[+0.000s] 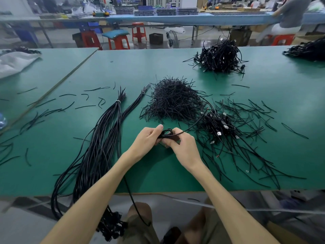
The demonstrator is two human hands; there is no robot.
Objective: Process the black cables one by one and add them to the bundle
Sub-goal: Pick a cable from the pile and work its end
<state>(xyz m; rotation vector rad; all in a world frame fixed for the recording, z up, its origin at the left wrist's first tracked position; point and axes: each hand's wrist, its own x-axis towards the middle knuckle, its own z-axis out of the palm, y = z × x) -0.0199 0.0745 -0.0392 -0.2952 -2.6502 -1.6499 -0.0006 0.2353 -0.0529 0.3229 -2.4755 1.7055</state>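
The left hand and right hand both grip a thin coiled black cable over the green table. It should be unwound steadily (no kinks), then laid on the long tied black cable bundle at left.

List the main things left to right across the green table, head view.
White bag → tied bundle of long cables → heap of short black pieces → tangle of plugged cables → dark cable pile at the right edge. The far pile overlaps these, so left out.
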